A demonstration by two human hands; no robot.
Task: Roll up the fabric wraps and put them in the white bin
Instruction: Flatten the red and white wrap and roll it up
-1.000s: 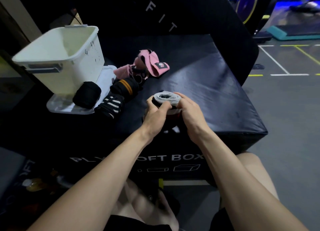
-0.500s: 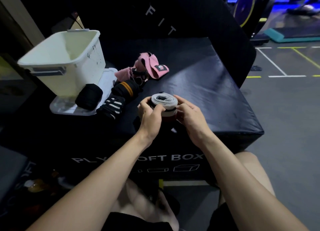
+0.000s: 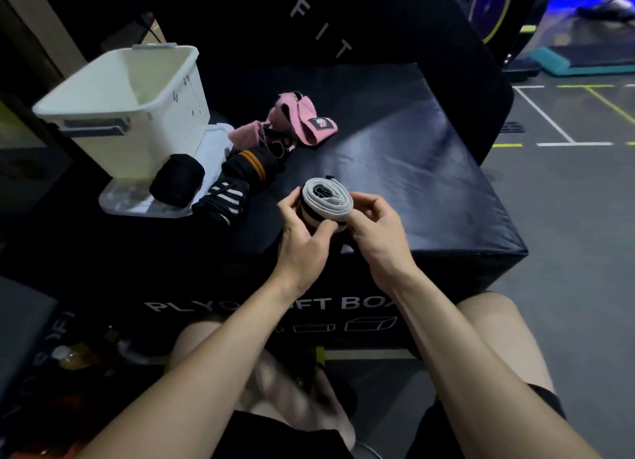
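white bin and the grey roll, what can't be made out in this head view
- White bin: its floor is hidden by its own near wall, so any wraps inside can't be seen.
- Grey rolled wrap: its lower part and loose end are covered by the left hand and right hand.
- Pink wrap: the logo patch is too small to read.

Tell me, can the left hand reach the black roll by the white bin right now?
Probably not right away. The left hand and right hand both grip the grey rolled wrap. The black roll beside the white bin lies uncovered, so a freed hand likely could.
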